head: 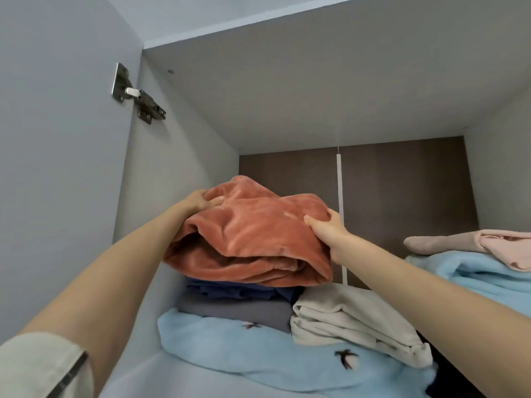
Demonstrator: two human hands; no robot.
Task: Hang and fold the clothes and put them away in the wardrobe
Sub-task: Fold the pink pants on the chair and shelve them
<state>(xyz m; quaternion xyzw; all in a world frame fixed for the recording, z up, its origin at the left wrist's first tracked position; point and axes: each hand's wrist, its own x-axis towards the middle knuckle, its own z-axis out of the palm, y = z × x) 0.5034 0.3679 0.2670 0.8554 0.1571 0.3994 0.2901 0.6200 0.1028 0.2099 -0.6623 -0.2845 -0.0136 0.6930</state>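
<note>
Gripping a folded orange fleece (253,234) from both sides, the two hands reach into the top compartment of the wardrobe (172,168). The left hand (204,202) clasps its far left edge, fingers (214,203) curled into the pile. The right hand (327,228) pinches the right edge, thumb on top and the other fingers hidden behind the cloth. The fleece sits on a stack by the left wall, over a navy garment (235,291) and a grey one (235,310). A blue bird-print fleece (258,349) lies in front, with a cream fold (353,320) just beside the stack. At the right, a pink garment (505,248) rests on more blue fleece (474,271). A hinge (138,96) joins the open door at upper left.
</note>
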